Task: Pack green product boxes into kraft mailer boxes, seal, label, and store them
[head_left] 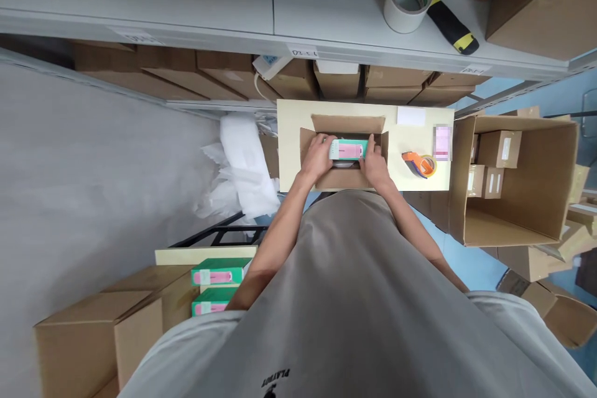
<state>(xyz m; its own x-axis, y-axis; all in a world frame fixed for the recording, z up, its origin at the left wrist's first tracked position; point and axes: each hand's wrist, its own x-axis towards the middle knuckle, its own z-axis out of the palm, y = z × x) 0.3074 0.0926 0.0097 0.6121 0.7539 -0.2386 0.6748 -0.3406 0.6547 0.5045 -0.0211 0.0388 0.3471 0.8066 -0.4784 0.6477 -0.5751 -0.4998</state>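
Note:
A green product box point(349, 150) with a pink picture on it sits within the opening of a brown cardboard carton point(345, 179), whose flaps stand spread outward. My left hand point(318, 158) grips the left end of the green box. At its right end, my right hand point(374, 162) holds on with the fingers over the far edge. Something pale shows just under the green box, too hidden to name. The carton rests on a cream-coloured table point(291, 137).
Right of the carton lie an orange tape dispenser point(420, 165), a white paper point(411, 115) and a pink label point(442, 142). A large carton point(522, 224) holds smaller boxes. Shelf above: tape roll point(405, 18), utility knife point(452, 28). Left: bubble wrap point(247, 161), green boxes point(219, 273).

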